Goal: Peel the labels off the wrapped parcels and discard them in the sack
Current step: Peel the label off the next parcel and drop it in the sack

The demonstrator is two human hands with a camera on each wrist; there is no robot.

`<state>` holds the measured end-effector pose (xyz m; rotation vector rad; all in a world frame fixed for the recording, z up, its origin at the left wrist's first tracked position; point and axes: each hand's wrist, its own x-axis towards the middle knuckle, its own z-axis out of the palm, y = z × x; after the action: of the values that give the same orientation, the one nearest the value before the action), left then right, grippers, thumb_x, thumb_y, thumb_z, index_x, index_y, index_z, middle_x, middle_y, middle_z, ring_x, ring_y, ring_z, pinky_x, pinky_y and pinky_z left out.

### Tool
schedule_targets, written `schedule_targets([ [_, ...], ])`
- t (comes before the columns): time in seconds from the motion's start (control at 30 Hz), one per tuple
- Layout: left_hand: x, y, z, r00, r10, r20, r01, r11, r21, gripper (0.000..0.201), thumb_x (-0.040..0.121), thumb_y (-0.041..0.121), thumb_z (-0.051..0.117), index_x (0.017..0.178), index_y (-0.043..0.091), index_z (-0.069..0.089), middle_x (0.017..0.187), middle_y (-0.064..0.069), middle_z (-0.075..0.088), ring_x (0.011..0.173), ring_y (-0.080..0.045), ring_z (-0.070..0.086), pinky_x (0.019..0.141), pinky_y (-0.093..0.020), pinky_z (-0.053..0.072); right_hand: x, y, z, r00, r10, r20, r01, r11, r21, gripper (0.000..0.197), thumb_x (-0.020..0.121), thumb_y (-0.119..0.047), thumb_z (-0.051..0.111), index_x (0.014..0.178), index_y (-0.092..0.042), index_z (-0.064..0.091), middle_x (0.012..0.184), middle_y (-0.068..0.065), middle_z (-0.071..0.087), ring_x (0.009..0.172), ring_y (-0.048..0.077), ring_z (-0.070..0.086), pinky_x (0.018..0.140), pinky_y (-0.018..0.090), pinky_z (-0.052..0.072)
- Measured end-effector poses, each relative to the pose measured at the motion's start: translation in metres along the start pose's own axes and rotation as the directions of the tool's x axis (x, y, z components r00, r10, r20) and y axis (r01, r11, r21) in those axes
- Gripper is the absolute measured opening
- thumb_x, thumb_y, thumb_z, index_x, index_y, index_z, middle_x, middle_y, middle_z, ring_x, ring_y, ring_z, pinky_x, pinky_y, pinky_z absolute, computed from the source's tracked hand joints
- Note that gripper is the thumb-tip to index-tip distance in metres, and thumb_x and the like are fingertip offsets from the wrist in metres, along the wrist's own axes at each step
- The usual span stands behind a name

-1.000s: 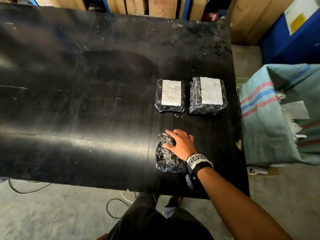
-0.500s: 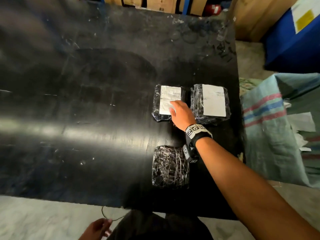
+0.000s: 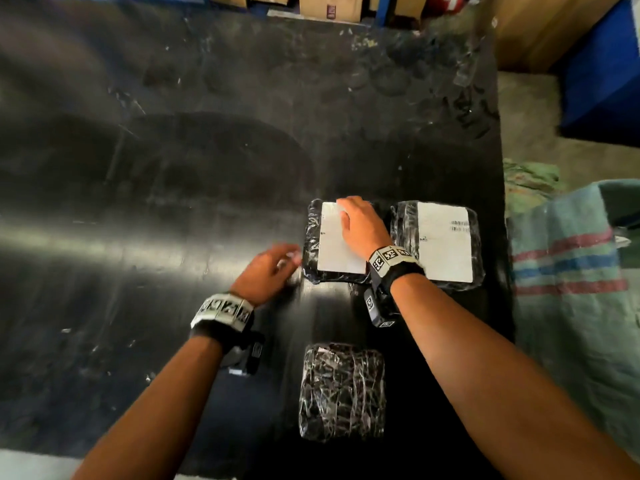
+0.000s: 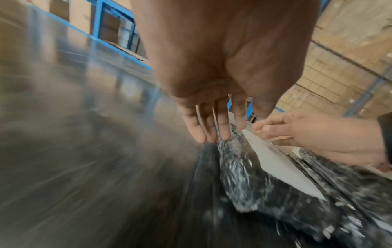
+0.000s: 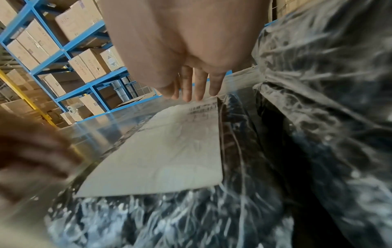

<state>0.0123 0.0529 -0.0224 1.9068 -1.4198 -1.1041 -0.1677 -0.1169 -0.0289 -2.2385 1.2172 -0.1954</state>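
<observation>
Both hands at the labelled parcel (image 3: 313, 251).
Your right hand (image 3: 362, 227) lies flat, holding nothing, on its label (image 3: 334, 247); your blurred left hand (image 3: 266, 273), fingers apparently straight, touches its edge.

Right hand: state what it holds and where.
Nothing is gripped. The right hand lies with straight fingers on the white label of the left labelled parcel, fingertips near its far edge. The left hand, blurred, reaches the parcel's left side.

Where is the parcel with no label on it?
In the head view, the bare parcel lies on the table nearest the person, between both forearms, below the two labelled parcels.
</observation>
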Motion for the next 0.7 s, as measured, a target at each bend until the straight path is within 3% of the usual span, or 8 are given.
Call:
schedule_targets([
  [0.1,0.059,0.012,0.004,0.992,0.107,-0.07,-0.103,0.993,0.056,0.037,0.099,0.025,0.055,0.133,0.013,0.054,0.133,-0.008,0.059,0.12,-0.021,0.057,0.104,-0.034,0.045,0.014,0.001,0.003,1.0,-0.016,-0.004,0.016,1.0,-0.005,0.037,0.101,-0.009,0.044,0.136,-0.006,0.057,0.135,0.012,0.057,0.124,0.03,0.051,0.106,0.041,0.042],
  [0.23,0.107,0.006,0.018,0.988,0.131,-0.081,-0.123,0.988,0.091,0.043,0.1,0.017,0.05,0.143,0.009,0.047,0.151,-0.011,0.045,0.141,-0.023,0.04,0.119,-0.035,0.028,0.03,0.002,0.009,0.999,-0.033,0.006,0.034,0.996,-0.08,0.034,0.1,-0.015,0.048,0.131,-0.01,0.06,0.128,0.009,0.06,0.118,0.031,0.053,0.1,0.046,0.044],
  [0.37,0.119,-0.005,0.032,0.991,0.101,-0.084,-0.095,0.993,0.073,0.048,0.102,0.019,0.047,0.148,0.011,0.039,0.156,-0.009,0.038,0.143,-0.022,0.038,0.119,-0.033,0.028,0.036,0.002,0.016,0.999,-0.04,0.018,0.043,0.988,-0.146,0.03,0.099,-0.016,0.047,0.123,-0.012,0.064,0.121,0.007,0.059,0.115,0.029,0.053,0.096,0.047,0.043],
  [0.53,0.12,-0.016,0.044,0.991,0.06,-0.121,-0.048,0.994,0.097,0.05,0.104,0.036,0.04,0.153,0.026,0.032,0.159,0.002,0.033,0.139,-0.022,0.043,0.114,-0.037,0.038,0.037,-0.002,0.017,0.999,-0.042,-0.013,0.04,0.985,-0.167,0.019,0.098,-0.018,0.048,0.103,-0.013,0.066,0.111,0.006,0.059,0.108,0.029,0.054,0.089,0.045,0.042],
  [0.7,0.123,-0.019,0.047,0.988,0.056,-0.144,-0.04,0.993,0.111,0.049,0.105,0.039,0.035,0.154,0.031,0.03,0.16,0.0,0.033,0.142,-0.022,0.039,0.115,-0.035,0.034,0.036,-0.007,0.012,0.999,-0.046,-0.018,0.043,0.987,-0.156,0.014,0.098,-0.016,0.049,0.095,-0.015,0.062,0.103,0.006,0.06,0.102,0.029,0.055,0.085,0.046,0.044],
])
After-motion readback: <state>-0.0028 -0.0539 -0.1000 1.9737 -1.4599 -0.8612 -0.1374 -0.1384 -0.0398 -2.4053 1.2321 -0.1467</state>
